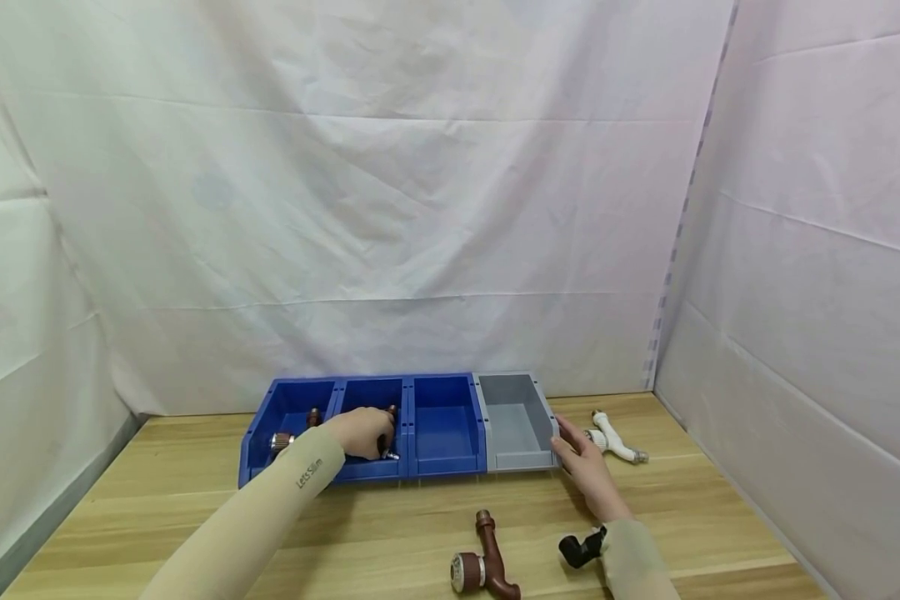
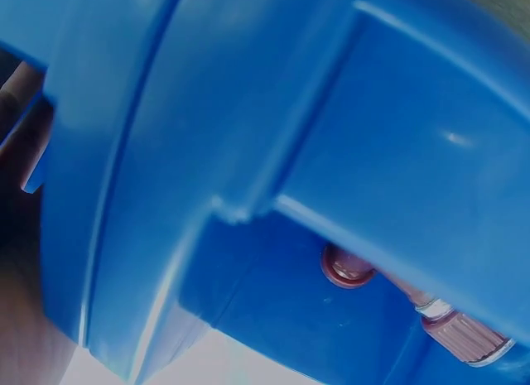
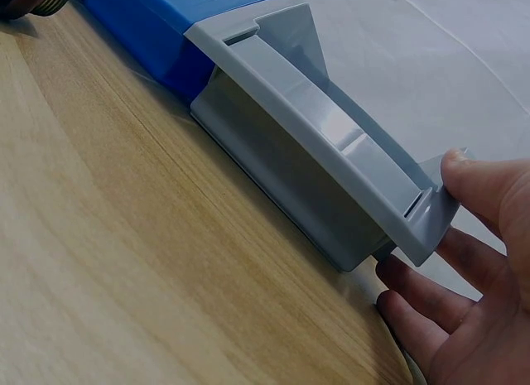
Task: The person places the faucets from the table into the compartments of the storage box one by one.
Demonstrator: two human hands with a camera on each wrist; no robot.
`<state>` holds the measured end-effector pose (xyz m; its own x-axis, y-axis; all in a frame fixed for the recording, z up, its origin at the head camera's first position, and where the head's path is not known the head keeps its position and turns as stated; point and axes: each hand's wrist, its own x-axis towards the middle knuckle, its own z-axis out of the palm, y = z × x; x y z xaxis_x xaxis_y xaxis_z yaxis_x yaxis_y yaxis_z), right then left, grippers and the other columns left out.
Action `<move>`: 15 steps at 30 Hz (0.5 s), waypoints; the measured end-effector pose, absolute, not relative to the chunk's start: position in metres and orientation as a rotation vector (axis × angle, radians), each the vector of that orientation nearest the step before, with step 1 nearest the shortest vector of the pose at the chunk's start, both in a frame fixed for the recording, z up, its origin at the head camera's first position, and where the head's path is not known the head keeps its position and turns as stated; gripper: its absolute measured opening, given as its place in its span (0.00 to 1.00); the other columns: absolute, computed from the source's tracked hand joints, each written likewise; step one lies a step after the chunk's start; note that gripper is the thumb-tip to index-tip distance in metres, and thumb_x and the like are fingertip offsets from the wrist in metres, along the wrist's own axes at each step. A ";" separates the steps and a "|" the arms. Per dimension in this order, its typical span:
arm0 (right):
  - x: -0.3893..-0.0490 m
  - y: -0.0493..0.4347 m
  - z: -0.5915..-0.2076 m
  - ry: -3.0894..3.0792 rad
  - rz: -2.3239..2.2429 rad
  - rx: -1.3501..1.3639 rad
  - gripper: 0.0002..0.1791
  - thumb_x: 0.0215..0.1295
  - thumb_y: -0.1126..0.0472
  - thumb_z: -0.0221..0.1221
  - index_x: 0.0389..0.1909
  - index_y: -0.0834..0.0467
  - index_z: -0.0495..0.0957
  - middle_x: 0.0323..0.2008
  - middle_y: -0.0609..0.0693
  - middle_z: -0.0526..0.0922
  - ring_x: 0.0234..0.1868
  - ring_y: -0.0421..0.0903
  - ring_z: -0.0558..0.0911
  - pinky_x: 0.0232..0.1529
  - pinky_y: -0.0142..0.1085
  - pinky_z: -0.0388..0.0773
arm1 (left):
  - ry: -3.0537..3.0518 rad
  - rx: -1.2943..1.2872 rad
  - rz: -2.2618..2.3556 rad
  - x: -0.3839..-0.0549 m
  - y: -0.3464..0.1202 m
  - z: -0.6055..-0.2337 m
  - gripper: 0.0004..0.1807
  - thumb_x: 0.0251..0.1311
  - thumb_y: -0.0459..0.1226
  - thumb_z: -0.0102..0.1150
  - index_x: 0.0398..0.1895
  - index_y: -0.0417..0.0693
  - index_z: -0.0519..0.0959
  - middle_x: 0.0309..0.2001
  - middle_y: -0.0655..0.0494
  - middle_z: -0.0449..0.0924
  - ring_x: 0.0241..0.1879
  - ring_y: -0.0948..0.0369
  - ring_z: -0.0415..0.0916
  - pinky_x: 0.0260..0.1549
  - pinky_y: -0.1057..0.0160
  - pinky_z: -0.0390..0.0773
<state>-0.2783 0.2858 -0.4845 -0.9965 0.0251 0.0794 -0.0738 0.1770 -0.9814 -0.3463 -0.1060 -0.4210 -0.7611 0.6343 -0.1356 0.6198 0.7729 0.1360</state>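
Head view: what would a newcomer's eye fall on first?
Probably the row of three blue bins with a gray bin at its right end, along the table's back. Next, the left hand in the middle blue bin and the right hand holding the gray bin's right edge. A brown tap lies in front.

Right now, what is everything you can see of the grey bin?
The grey bin looks like plastic, open-topped, with a low front wall and higher sides. It stands upright on the wooden table, ending the row against a blue bin. Nothing shows inside. The right-hand grip holds its outer side wall near the front.
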 end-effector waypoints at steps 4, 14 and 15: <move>-0.279 0.286 -0.485 -2.348 1.975 0.047 0.32 0.73 0.55 0.54 0.74 0.56 0.57 0.72 0.61 0.57 0.71 0.55 0.59 0.66 0.49 0.59 | 2.798 1.000 0.115 -0.346 -0.106 -0.422 0.13 0.50 0.27 0.67 0.23 0.59 0.82 0.26 0.68 0.76 0.25 0.67 0.70 0.26 0.63 0.71; -0.277 0.285 -0.483 -2.366 1.961 0.054 0.33 0.73 0.54 0.53 0.75 0.56 0.55 0.72 0.60 0.57 0.70 0.54 0.58 0.64 0.44 0.61 | 2.791 1.016 0.107 -0.345 -0.107 -0.421 0.13 0.50 0.27 0.66 0.23 0.58 0.83 0.26 0.68 0.77 0.25 0.66 0.71 0.27 0.63 0.72; -0.278 0.285 -0.483 -2.367 1.960 0.057 0.33 0.73 0.53 0.54 0.75 0.56 0.55 0.72 0.60 0.57 0.70 0.53 0.59 0.64 0.44 0.61 | 2.791 1.009 0.101 -0.345 -0.107 -0.421 0.13 0.50 0.27 0.66 0.23 0.58 0.83 0.26 0.67 0.77 0.25 0.66 0.71 0.27 0.63 0.72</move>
